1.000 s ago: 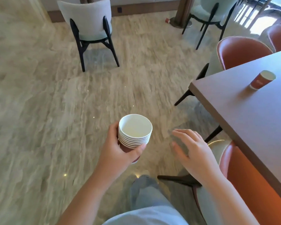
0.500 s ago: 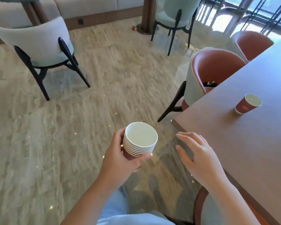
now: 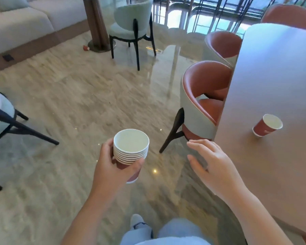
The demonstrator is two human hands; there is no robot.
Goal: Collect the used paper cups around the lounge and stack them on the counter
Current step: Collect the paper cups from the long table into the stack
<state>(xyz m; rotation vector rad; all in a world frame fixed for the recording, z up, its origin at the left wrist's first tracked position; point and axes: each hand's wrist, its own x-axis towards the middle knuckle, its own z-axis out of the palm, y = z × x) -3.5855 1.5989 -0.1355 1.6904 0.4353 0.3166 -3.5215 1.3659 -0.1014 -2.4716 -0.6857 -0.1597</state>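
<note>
My left hand [image 3: 111, 169] grips a stack of several nested red paper cups [image 3: 130, 151] with white rims, held upright over the floor. My right hand [image 3: 213, 166] hovers with relaxed fingers and holds nothing, just off the near left edge of the brown table [image 3: 272, 165]. A single red paper cup [image 3: 267, 125] stands on that table, to the right of and beyond my right hand. Another small red cup [image 3: 86, 48] lies on the floor by a round column base at the back.
Orange-and-grey chairs [image 3: 203, 101] are tucked against the table's left side. A pale green chair [image 3: 132, 27] stands near the column [image 3: 95, 23]; another chair [image 3: 2, 119] is at the left edge. A sofa [image 3: 21, 27] lines the back left. Marble floor spreads between them.
The view has swung right and forward: the table and its cup have come nearer, chairs slid left. My left hand keeps holding the stack; my right hand stays open beside it.
</note>
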